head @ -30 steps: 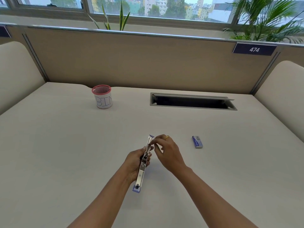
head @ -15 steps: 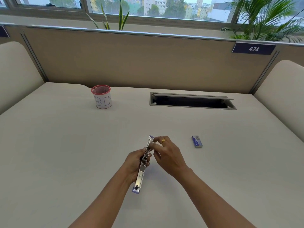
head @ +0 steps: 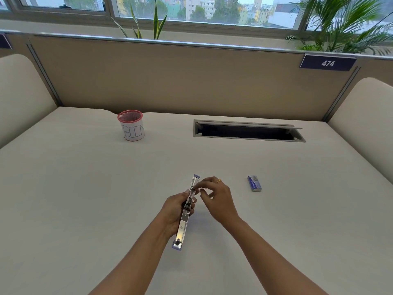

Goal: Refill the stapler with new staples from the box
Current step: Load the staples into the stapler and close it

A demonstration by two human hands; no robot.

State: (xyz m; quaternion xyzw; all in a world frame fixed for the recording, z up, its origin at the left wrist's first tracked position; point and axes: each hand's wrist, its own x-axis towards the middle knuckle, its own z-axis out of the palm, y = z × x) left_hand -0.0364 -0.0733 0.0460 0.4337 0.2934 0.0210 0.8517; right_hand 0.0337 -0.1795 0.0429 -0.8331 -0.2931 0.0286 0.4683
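Observation:
The stapler is swung fully open into one long metal strip with purple ends, held a little above the desk. My left hand grips it around the middle hinge. My right hand, with a gold ring, pinches at the upper half of the stapler near its staple channel; whether staples sit between its fingertips is too small to tell. The small blue staple box lies flat on the desk to the right of my hands, apart from them.
A red-rimmed mesh cup labelled BIN stands at the back left of the beige desk. An open cable slot is cut into the desk at the back. Padded partitions close the back and sides.
My right fingers have slid slightly down along the stapler's upper half. The left hand and the stapler have stayed almost still.

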